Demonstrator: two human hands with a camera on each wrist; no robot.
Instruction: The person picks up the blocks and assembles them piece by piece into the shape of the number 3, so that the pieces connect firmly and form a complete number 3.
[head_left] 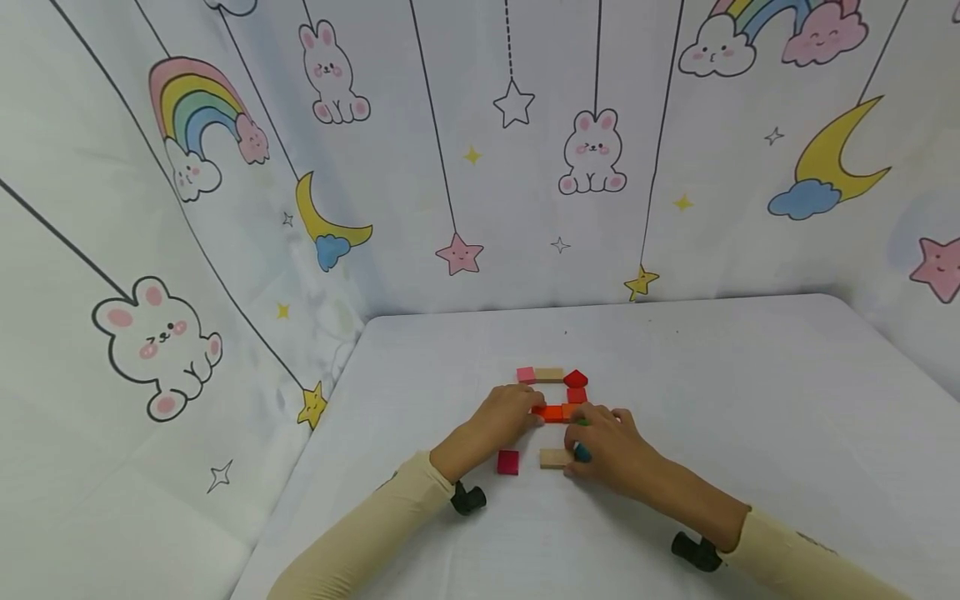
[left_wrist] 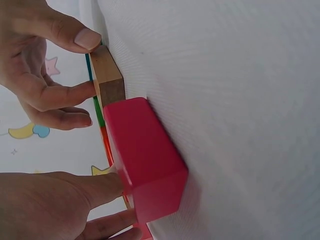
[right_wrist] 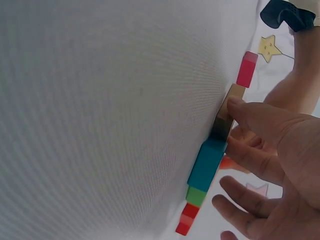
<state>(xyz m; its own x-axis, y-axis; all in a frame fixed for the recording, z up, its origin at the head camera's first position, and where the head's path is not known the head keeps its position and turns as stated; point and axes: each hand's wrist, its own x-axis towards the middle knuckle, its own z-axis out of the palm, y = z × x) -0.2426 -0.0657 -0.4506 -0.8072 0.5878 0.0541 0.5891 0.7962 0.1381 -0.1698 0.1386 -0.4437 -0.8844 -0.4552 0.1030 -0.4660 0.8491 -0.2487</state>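
My left hand [head_left: 504, 414] has thumb and fingers around the left end of a red-orange block [head_left: 552, 413] in the middle row. My right hand [head_left: 615, 446] pinches a plain wooden block [head_left: 553, 458] in the front row between thumb and index finger; its other fingers are spread in the right wrist view. A teal block [right_wrist: 207, 161] adjoins the wooden one, and a green block [right_wrist: 196, 196] follows it. A dark red block [left_wrist: 145, 155] lies left of the wooden block, with a gap between them. The right hand partly covers the teal and green blocks from above.
Behind the hands, a pink block [head_left: 526, 375], another wooden block [head_left: 549, 375] and a red pointed block [head_left: 575, 378] form the far row. A red block [head_left: 577, 395] links it to an orange block [head_left: 572, 412]. A white cloth [head_left: 420, 358] covers the table; a printed curtain [head_left: 517, 208] stands behind.
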